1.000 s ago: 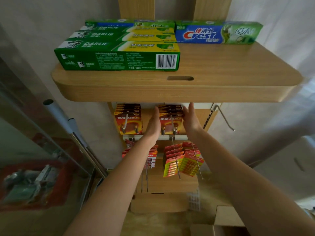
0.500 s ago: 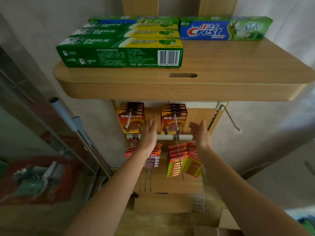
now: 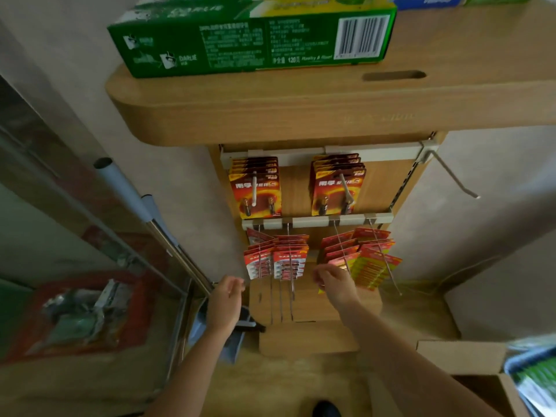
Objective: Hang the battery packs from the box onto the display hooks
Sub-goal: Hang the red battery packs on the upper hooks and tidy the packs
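Observation:
Two stacks of red battery packs hang on the upper hooks, one on the left (image 3: 255, 188) and one on the right (image 3: 336, 186). Below them, several smaller red and yellow packs (image 3: 365, 260) and red and white packs (image 3: 278, 260) hang on the lower hooks. An empty hook (image 3: 454, 176) sticks out at the upper right. My left hand (image 3: 225, 302) is below the lower left packs, fingers apart, holding nothing. My right hand (image 3: 335, 285) is in front of the lower right packs, fingers loosely spread and empty. A cardboard box (image 3: 469, 359) stands at the lower right.
A wooden shelf (image 3: 301, 115) with green toothpaste boxes (image 3: 249, 40) overhangs the hooks. A metal pole (image 3: 141, 212) leans at the left beside a glass panel. A grey dustpan (image 3: 228, 335) lies under my left hand. A low wooden base (image 3: 307, 338) sits below the hooks.
Both hands have let go of the upper right battery stack and dropped down to the level of the lower hooks. The camera has tilted down and moved closer.

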### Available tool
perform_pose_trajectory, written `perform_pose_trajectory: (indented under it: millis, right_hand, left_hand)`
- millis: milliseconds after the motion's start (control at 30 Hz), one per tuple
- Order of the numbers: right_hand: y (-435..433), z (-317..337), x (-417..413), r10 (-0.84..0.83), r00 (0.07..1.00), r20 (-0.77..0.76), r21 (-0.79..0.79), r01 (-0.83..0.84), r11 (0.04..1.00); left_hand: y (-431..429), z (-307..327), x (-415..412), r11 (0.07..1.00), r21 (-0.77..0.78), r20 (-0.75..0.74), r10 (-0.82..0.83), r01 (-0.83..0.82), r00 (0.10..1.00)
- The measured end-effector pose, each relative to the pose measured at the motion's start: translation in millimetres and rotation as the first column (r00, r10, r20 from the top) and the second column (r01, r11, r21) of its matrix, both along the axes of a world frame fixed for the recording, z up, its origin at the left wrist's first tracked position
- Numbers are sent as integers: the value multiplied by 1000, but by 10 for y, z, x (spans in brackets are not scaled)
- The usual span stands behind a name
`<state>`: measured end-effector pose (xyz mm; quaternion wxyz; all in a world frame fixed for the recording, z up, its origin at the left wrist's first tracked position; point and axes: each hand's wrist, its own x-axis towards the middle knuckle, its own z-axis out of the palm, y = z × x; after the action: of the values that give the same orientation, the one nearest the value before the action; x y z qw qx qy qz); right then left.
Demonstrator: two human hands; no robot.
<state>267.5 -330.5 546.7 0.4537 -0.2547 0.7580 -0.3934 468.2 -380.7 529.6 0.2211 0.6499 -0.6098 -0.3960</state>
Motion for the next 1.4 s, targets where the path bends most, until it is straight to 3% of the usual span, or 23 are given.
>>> perform_pose_trajectory:
  millis: [233, 500, 700, 833, 933, 1033, 1167, 1400]
  right_hand:
    - [-139, 26, 291, 233, 962, -142, 35, -230, 973]
    - [-393, -193, 213, 265, 925, -273, -24, -282, 959]
    - [-667, -475, 184, 325, 842, -431, -67, -389, 919]
    - [-909, -623, 208, 200, 783, -589, -179, -367, 913]
    - [-1085, -675, 262, 99, 666, -740, -240, -398, 885]
    - [-1264, -676, 273, 146, 536, -832, -147, -466, 873]
    - [-1456, -602, 220, 397, 366, -842, 147, -552, 821]
    - [-1650, -495, 199, 516, 300, -803, 287, -563, 775]
  left_hand:
    - [-152, -255, 422, 989, 132, 95, -72, 59, 993]
    - [-455, -541, 248, 971, 155, 154, -206, 182, 966]
    - [-765, -648, 36, 982, -102, 189, -138, 159, 972]
    - [-980, -662, -103, 950, -266, 153, -128, 165, 980]
    - [-1105, -684, -183, 942, -288, 85, -155, 173, 984]
    - [-1192, -670, -176, 964, -205, -52, -182, 168, 982]
    - [-1239, -578, -139, 966, -79, -98, -253, 246, 962]
    - [-1448, -412, -84, 906, 103, -107, -401, 411, 910]
